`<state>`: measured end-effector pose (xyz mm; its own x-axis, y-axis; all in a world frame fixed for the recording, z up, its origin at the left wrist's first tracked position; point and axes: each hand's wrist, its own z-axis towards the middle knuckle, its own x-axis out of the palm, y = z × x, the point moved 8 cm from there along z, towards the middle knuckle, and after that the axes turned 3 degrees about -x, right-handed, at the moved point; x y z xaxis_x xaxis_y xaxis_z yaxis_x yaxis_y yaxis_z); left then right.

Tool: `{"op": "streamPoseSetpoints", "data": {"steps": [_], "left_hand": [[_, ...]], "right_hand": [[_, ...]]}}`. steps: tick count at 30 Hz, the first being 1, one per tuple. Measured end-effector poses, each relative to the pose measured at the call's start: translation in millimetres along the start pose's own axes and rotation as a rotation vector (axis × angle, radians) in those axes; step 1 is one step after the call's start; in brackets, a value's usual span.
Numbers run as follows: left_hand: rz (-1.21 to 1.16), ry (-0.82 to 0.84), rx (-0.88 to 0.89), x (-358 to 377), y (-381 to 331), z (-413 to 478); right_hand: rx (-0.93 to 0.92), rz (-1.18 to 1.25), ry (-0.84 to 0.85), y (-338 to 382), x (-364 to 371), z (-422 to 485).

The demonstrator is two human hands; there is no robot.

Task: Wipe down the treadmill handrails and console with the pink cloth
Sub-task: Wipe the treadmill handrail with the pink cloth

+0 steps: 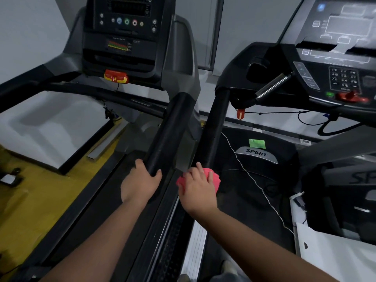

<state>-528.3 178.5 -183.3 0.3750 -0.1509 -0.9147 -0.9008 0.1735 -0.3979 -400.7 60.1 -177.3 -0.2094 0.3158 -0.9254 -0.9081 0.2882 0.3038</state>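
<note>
Hands at the two inner handrail ends, cloth in the right.
Found left hand (140, 185) wrapped round near end of black handrail (168, 135) of left treadmill (97, 200), fingers (157, 173) clenched on it. Found right hand (196, 187) grasping bunched pink cloth (213, 175) at near end of neighbouring handrail (216, 127) of right treadmill (256, 154). Noted left console (126, 33) and right console (335, 47) well apart from cloth.

Pink cloth (211, 177) soft, nubby; handrails (166, 137) matt black foam; console (122, 27) glossy plastic.
</note>
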Motion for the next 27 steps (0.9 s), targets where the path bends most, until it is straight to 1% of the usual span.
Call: {"op": "streamPoseSetpoints", "data": {"steps": [1,2,3,5,6,8,9,11,15,17,19,22,24,26,27], "left_hand": [[-0.002,0.002,-0.001,0,1,0],[-0.006,0.005,0.002,0,1,0],[-0.012,0.006,0.008,0,2,0],[-0.023,0.002,0.02,0,3,0],[-0.023,0.001,0.021,0,2,0],[-0.022,-0.004,0.022,0,2,-1],[-0.021,-0.007,0.022,0,1,-1],[-0.019,-0.007,0.019,-1,1,-1],[-0.018,-0.01,0.014,0,2,-2],[-0.014,-0.014,0.011,0,2,-2],[-0.014,-0.021,0.012,1,2,-2],[0.001,-0.034,0.012,1,1,-1],[0.019,-0.042,0.007,1,0,-1],[0.03,-0.048,0.003,1,0,0],[0.032,-0.049,0.002,1,0,0]], "right_hand": [[-0.053,-0.078,0.005,5,-1,0],[-0.096,-0.104,-0.011,5,-2,-3],[-0.125,-0.071,-0.038,1,-1,-7],[-0.145,0.123,-0.125,-10,-3,-17],[-0.105,0.263,-0.163,-17,-4,-21],[0.05,0.555,-0.187,-27,-4,-28],[0.128,0.66,-0.191,-30,-2,-30],[0.263,0.755,-0.212,-35,2,-35],[0.485,0.926,-0.32,-50,9,-41],[0.658,1.051,-0.343,-56,17,-44],[0.843,1.244,-0.36,-61,27,-47],[1.087,1.581,-0.335,-59,38,-50],[1.211,1.795,-0.303,-53,46,-49],[1.26,1.881,-0.241,-51,53,-46],[1.286,1.888,-0.2,-50,56,-45]]}}
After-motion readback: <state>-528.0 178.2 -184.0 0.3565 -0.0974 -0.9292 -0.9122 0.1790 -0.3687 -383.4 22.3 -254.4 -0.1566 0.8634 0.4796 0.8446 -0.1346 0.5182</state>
